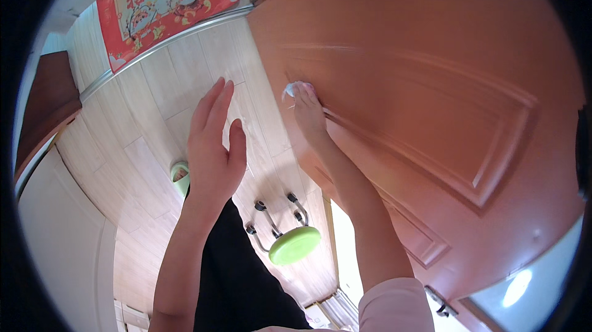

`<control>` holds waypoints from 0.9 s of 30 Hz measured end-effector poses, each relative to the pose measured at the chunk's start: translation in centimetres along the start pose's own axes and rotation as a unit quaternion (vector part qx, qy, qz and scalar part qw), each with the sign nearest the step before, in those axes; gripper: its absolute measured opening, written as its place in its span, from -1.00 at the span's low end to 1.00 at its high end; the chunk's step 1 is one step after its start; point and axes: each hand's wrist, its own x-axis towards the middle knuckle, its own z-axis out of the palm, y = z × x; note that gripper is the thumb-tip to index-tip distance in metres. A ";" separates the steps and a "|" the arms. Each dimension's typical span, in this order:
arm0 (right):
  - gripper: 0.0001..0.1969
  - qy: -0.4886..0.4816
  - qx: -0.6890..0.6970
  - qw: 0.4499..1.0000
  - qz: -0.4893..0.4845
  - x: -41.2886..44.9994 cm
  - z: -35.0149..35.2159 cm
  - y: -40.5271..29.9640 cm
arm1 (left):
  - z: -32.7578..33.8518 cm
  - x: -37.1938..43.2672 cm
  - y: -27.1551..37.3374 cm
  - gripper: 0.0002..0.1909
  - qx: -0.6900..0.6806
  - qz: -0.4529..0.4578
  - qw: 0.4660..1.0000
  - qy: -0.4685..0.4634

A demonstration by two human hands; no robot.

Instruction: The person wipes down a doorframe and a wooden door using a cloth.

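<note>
A reddish-brown panelled door (pixel 430 114) fills the right of the view. Near its left edge, beside the raised moulding, my right hand (pixel 309 109) presses a light-coloured cloth (pixel 292 87) against the surface. Most of the cloth is hidden under my fingers. My left hand (pixel 213 137) is raised over the floor to the left of the door, thumb apart from the fingers, holding nothing.
Below stands a stool with a green round seat (pixel 295 246) and metal legs. A green slipper (pixel 179 175) is on my foot on the wood-plank floor (pixel 143 160). Past a metal threshold strip (pixel 185 33) lies a red printed mat (pixel 166 3). A white door (pixel 64 235) is at left.
</note>
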 end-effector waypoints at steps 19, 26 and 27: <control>-0.46 0.205 0.142 0.935 0.251 -13.3 -5.2 5.1 | 0.2 -10.0 5.2 -0.43 -0.068 -0.002 0.998 -0.019; -0.45 0.124 0.069 0.980 0.142 -11.8 -2.9 2.8 | -0.9 -12.9 1.7 -0.45 -0.035 -0.054 0.998 0.002; -0.50 0.171 0.086 0.962 0.197 -15.1 -3.6 4.4 | -0.8 -13.2 1.8 -0.45 -0.025 -0.056 0.998 0.001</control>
